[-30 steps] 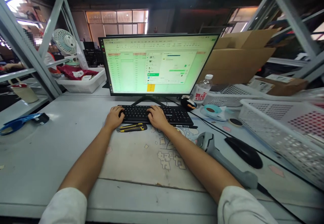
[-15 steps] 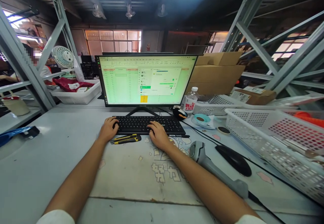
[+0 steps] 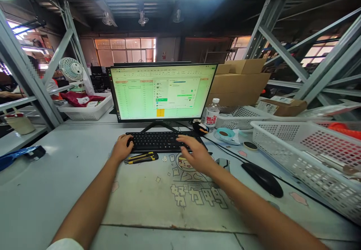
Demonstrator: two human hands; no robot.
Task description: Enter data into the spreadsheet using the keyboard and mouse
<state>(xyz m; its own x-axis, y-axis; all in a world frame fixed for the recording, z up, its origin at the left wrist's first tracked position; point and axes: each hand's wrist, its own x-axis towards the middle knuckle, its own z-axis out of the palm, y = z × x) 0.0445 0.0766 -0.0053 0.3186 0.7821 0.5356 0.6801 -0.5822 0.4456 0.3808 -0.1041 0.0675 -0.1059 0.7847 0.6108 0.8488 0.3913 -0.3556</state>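
Note:
My left hand [image 3: 122,148] rests on the left end of the black keyboard [image 3: 158,141], its fingers on the keys and holding nothing. Over the keyboard's right part reaches my right hand [image 3: 196,155], fingers spread, nothing in them. Just in front of the keyboard lies a yellow and black utility knife [image 3: 141,158] on the printed desk mat [image 3: 141,201]. Behind the keys stands a monitor [image 3: 135,103] with a spreadsheet and a chat window. My right forearm covers most of the grey barcode scanner [image 3: 222,163]. A black mouse [image 3: 262,178] sits to its right.
White plastic baskets [image 3: 270,133] line the right side, near a water bottle [image 3: 212,115] and rolls of tape [image 3: 225,133]. Cartons [image 3: 239,86] are stacked behind. Another basket [image 3: 84,112] stands back left, beyond it a fan [image 3: 70,69] and another person [image 3: 50,84].
My right hand has moved right across the keyboard, its forearm now covering most of the scanner. My left hand stays at the keyboard's left end. The view has tilted slightly upward.

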